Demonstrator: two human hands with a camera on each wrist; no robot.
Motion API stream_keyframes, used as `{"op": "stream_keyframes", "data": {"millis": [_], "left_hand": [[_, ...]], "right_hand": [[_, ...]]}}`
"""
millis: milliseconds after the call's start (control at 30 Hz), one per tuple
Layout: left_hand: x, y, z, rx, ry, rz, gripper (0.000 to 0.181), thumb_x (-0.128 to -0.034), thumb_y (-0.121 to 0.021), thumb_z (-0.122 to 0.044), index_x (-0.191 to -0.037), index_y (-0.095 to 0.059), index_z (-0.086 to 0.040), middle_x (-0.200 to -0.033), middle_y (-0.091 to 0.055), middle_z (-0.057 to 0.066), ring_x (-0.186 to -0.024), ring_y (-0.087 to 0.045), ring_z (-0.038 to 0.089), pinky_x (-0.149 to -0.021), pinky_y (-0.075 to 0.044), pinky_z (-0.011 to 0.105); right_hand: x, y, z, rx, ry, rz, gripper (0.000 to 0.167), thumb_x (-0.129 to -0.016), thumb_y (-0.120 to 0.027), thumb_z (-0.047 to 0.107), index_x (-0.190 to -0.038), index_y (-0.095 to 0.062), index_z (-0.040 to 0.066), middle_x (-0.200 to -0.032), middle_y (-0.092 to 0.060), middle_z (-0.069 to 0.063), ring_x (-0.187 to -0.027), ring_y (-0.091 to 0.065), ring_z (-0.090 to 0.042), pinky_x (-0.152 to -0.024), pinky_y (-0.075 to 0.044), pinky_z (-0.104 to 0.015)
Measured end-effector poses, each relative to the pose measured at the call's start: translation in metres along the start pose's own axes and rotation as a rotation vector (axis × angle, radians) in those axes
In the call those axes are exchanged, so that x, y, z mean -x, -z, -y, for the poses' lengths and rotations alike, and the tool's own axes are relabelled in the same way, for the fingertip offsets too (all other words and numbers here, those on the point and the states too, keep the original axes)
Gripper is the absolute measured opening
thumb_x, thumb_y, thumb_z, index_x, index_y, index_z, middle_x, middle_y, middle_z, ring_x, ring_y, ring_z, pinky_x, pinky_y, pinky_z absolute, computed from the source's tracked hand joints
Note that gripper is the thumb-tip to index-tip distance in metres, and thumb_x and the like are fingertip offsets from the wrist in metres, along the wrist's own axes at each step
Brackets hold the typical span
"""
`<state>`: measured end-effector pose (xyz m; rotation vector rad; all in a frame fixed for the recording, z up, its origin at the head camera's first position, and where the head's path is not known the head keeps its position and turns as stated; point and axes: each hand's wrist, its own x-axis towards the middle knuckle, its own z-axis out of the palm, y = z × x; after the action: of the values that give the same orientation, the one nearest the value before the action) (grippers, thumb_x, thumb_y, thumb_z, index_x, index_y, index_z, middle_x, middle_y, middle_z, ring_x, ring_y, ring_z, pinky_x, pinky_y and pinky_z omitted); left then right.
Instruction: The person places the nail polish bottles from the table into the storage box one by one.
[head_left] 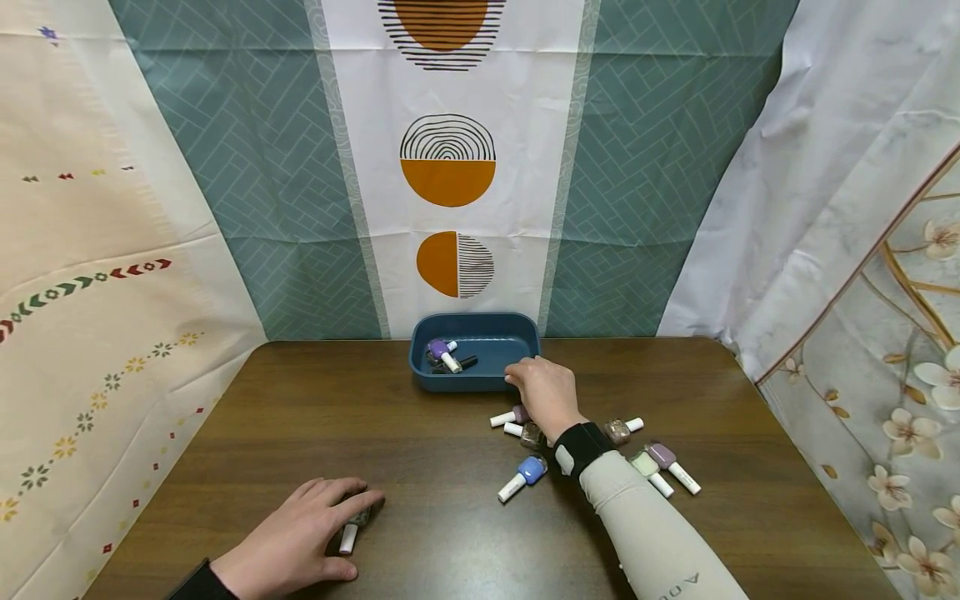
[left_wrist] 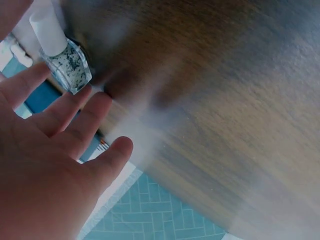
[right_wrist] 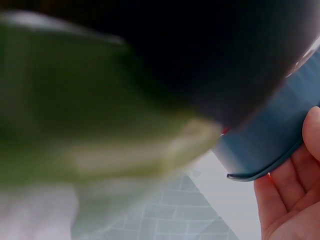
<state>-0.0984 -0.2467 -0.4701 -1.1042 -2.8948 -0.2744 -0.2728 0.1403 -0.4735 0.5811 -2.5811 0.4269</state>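
Observation:
My left hand (head_left: 303, 537) is at the front left of the table, fingers spread and slightly bent around a glitter nail polish bottle (head_left: 349, 533) with a white cap. In the left wrist view the bottle (left_wrist: 72, 65) lies by the fingertips, and the thumb stands apart from it. My right hand (head_left: 549, 392) grips the front right rim of a blue plastic bin (head_left: 472, 383). In the right wrist view the thumb lies over the bin's wall (right_wrist: 270, 135), with the other fingers past the rim. Inside the bin's left end lie a purple polish bottle (head_left: 438, 348) and some dark-capped ones.
Around my right forearm lie a blue polish bottle (head_left: 532, 469), a glitter one (head_left: 618, 431), a pale green one (head_left: 645, 464), a mauve one (head_left: 662, 455) and others partly behind the hand. Patterned cloth (head_left: 637, 208) hangs behind the table. A blurred green shape fills much of the right wrist view.

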Motion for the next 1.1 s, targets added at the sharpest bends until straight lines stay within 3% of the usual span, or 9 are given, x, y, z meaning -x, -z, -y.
{"op": "stream_keyframes", "data": {"millis": [333, 767, 1100], "left_hand": [[-0.0011, 0.0032, 0.0030, -0.002, -0.025, -0.019, 0.085, -0.0791, -0.100, -0.042, -0.152, -0.063, -0.021, -0.133, -0.067, -0.006, -0.114, -0.064, 0.019, -0.100, -0.052, 0.054], [-0.0025, 0.0046, 0.0032, 0.027, 0.004, 0.013, 0.080, -0.0843, -0.098, -0.039, -0.154, -0.062, -0.021, -0.132, -0.067, -0.006, -0.114, -0.063, 0.019, -0.098, -0.054, 0.052], [-0.0011, 0.0020, 0.0029, 0.001, -0.031, -0.044, 0.081, -0.0822, -0.099, -0.041, -0.151, -0.063, -0.019, -0.128, -0.067, -0.007, -0.110, -0.062, 0.017, -0.093, -0.054, 0.047]], "right_hand": [[0.0007, 0.0005, 0.0001, 0.008, 0.003, -0.003, 0.010, -0.101, -0.080, 0.024, -0.107, -0.087, 0.020, -0.095, -0.080, 0.002, -0.085, -0.074, -0.021, -0.067, -0.059, -0.043], [0.0009, -0.0016, -0.0018, 0.021, -0.005, 0.006, 0.011, -0.101, -0.081, 0.023, -0.108, -0.088, 0.019, -0.096, -0.080, 0.002, -0.087, -0.075, -0.020, -0.070, -0.060, -0.043], [0.0000, -0.0005, -0.0004, 0.013, -0.005, 0.006, 0.013, -0.101, -0.081, 0.023, -0.110, -0.088, 0.018, -0.097, -0.080, 0.002, -0.087, -0.075, -0.021, -0.069, -0.061, -0.043]]}}
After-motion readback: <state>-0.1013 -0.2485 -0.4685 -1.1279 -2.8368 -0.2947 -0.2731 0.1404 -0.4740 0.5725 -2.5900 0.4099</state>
